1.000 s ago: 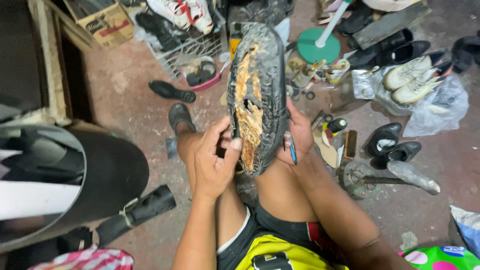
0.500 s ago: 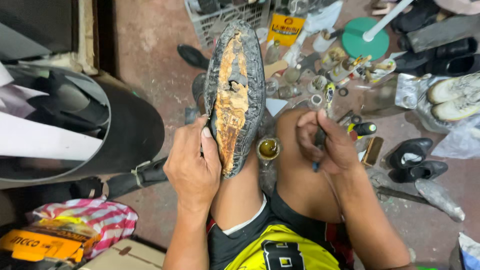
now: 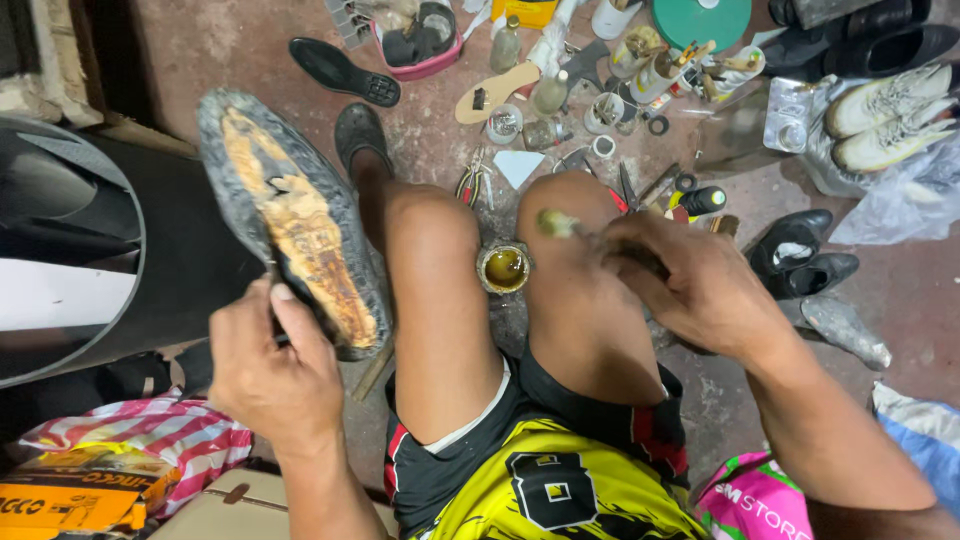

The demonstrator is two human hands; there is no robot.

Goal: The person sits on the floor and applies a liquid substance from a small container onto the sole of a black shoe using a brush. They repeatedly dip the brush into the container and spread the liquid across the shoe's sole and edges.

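Observation:
My left hand [image 3: 270, 365] grips the heel end of a worn black shoe [image 3: 290, 215], held sole-up beside my left knee, its underside coated with yellowish-brown residue. My right hand [image 3: 700, 285] holds a small brush [image 3: 560, 225] whose glue-wet tip lies over my right knee. A small open tin of yellow glue [image 3: 503, 268] stands on the floor between my knees, just left of the brush tip.
The reddish floor ahead holds bottles, small tins, pliers [image 3: 474, 183], a loose black sole [image 3: 345, 72], a pink tub [image 3: 420, 40], black shoes [image 3: 800, 255] and white sneakers [image 3: 885, 115]. A large dark round object [image 3: 70, 250] sits at left, striped cloth [image 3: 150, 435] below it.
My left hand has swung the shoe leftward and off my lap. My right hand has moved toward the glue tin with the brush. The view has shifted down.

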